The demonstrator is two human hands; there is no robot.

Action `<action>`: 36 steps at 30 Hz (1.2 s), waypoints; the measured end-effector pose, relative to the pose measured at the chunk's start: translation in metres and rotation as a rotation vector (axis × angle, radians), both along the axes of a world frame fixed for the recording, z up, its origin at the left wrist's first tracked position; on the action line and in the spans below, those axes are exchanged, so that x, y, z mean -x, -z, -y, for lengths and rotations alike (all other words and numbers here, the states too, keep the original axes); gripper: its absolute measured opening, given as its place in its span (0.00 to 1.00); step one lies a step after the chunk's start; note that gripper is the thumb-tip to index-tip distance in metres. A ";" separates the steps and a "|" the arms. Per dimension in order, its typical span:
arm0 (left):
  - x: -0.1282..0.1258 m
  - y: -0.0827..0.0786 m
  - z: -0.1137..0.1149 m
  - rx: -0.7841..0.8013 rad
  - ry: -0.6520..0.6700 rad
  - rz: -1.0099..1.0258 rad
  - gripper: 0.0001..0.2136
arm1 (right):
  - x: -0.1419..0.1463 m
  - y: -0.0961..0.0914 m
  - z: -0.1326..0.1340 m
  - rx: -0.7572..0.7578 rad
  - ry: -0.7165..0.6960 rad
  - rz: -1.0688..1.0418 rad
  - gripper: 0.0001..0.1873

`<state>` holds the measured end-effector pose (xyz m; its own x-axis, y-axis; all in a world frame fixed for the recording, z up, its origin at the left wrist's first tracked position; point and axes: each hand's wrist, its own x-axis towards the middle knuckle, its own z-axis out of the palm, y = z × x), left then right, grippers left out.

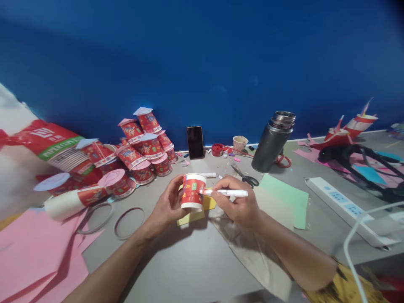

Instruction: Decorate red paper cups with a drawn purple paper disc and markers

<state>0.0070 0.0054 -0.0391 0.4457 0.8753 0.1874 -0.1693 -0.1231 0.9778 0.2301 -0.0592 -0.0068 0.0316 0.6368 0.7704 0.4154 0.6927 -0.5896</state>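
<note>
My left hand [171, 202] is wrapped round a red printed paper cup [191, 194] with a white rim, held a little above the grey table. In my right hand [237, 204] is a white marker [232, 192], its tip at the right side of the cup's wall. Whether the tip touches the cup is hard to make out. Yellow paper pieces [193, 218] lie beneath the cup. A second white marker [208, 175] rests on the table just behind it. Black scissors [248, 178] lie beyond my right hand.
Stacked decorated cups [143, 147] stand at the left, by a bag of paper cups [59, 145] and pink paper [38, 248]. A phone [195, 143] leans at the blue wall. Right are a dark bottle [272, 145], green paper [285, 198] and a power strip [344, 206].
</note>
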 end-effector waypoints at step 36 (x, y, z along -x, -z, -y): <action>0.000 0.004 -0.002 0.010 0.028 -0.027 0.40 | -0.002 -0.005 0.002 0.132 -0.092 -0.022 0.08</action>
